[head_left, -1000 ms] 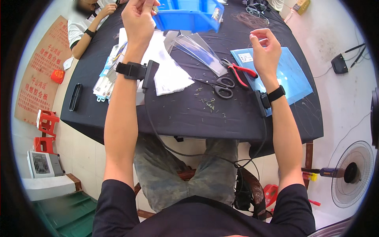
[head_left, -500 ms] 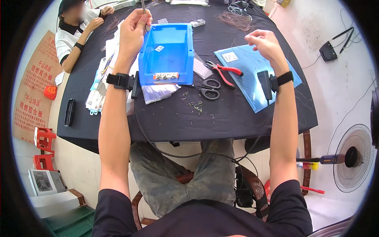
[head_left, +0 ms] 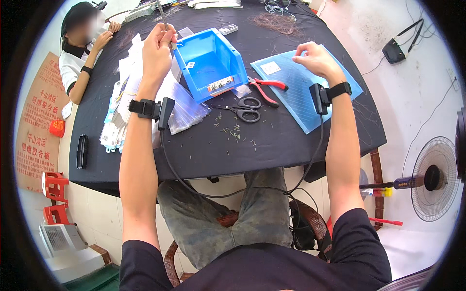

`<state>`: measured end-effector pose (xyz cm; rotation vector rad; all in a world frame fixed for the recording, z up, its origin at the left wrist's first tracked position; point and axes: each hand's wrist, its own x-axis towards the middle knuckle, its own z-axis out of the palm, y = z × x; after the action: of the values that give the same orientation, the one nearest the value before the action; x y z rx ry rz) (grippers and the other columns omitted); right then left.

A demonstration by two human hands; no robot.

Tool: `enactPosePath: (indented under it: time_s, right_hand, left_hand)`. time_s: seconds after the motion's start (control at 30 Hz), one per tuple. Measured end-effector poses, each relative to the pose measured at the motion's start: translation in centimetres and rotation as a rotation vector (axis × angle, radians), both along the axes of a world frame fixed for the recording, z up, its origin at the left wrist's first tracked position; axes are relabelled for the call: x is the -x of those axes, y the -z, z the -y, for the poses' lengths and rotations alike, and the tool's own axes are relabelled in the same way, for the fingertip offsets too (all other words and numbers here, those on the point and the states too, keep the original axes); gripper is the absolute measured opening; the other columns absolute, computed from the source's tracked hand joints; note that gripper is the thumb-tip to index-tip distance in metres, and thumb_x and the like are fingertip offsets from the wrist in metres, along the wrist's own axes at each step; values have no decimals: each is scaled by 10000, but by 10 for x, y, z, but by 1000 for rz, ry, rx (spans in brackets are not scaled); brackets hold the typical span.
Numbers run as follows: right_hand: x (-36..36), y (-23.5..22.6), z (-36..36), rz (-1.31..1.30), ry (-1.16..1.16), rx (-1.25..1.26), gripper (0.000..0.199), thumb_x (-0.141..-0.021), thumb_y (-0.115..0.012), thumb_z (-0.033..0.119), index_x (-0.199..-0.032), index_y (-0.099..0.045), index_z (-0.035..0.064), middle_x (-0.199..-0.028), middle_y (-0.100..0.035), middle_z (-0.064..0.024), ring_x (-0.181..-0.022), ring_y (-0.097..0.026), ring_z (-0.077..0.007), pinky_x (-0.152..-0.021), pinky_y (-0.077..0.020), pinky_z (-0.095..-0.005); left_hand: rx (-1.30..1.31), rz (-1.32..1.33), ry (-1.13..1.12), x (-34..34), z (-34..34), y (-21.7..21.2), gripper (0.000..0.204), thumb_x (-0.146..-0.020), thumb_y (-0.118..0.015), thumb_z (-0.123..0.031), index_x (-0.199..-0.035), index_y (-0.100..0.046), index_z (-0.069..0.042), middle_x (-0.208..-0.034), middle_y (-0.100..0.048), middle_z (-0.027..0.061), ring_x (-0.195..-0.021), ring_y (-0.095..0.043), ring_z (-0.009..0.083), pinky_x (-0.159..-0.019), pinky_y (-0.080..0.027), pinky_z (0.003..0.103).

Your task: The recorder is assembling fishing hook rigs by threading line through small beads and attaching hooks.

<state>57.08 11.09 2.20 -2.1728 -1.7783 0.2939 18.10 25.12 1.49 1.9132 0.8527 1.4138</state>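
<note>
Since the earlier frame the blue bin point(head_left: 209, 65) sits turned at an angle, just right of the left hand point(head_left: 158, 48). Left fingers pinch a thin grey rod point(head_left: 162, 17), held upright above the table point(head_left: 272, 140). Right hand point(head_left: 313, 58) hovers over a flat blue package point(head_left: 310, 97) with a white label; fingers curled narrow (held item, if any, too small to tell). Clear bags point(head_left: 182, 109) under left wrist. Scissors point(head_left: 245, 109), red pliers point(head_left: 269, 87) between. Brown printed sign point(head_left: 36, 116) far left.

A black worktop point(head_left: 204, 150) carries a blue bin point(head_left: 211, 63), black scissors point(head_left: 245, 109), red-handled pliers point(head_left: 267, 87), a blue sheet point(head_left: 301, 104), clear bags point(head_left: 187, 109) and wire scraps point(head_left: 233, 132).
</note>
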Motion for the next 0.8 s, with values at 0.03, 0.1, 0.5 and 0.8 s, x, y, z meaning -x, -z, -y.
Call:
enactPosePath:
  time_s: [0.03, 0.1, 0.5, 0.8]
  right_hand:
    - [-4, -2, 3, 24, 63, -6, 338, -862, -760, 344, -1044, -762, 59, -1278, -676, -194, -1199, -643, -344, -1003, -515, -418]
    - [-7, -2, 5, -5, 63, -2, 339, -841, -786, 332, -1034, -763, 55, -1266, -681, -188, -1161, -657, -331, -981, -526, -406]
    - [2, 10, -2, -34, -29, -32, 259, -835, -825, 235, -964, -774, 17, -945, -761, -132, -901, -719, -238, -795, -554, -349]
    - [7, 8, -16, -400, -138, -529, 240, -929, -777, 268, -983, -793, 35, -826, -770, -71, -803, -714, -133, -747, -541, -303]
  left_hand:
    - [-24, 37, 11, 0, -1, 1, 137, -1099, -538, -137, -1064, -639, -52, -836, -605, -29, -763, -516, 46, -700, -415, 220]
    - [-45, 75, 23, 1, -4, 4, 135, -1090, -541, -118, -1052, -646, -42, -810, -613, -27, -730, -504, 45, -672, -401, 219]
    - [20, 21, 66, 8, -11, 6, 135, -1108, -537, -158, -1091, -633, -66, -870, -598, -37, -761, -514, 29, -694, -415, 196]
    - [-103, 39, -224, -6, 21, -14, 254, -1012, -700, -177, -1228, -663, -49, -908, -677, 9, -707, -513, 28, -640, -428, 198]
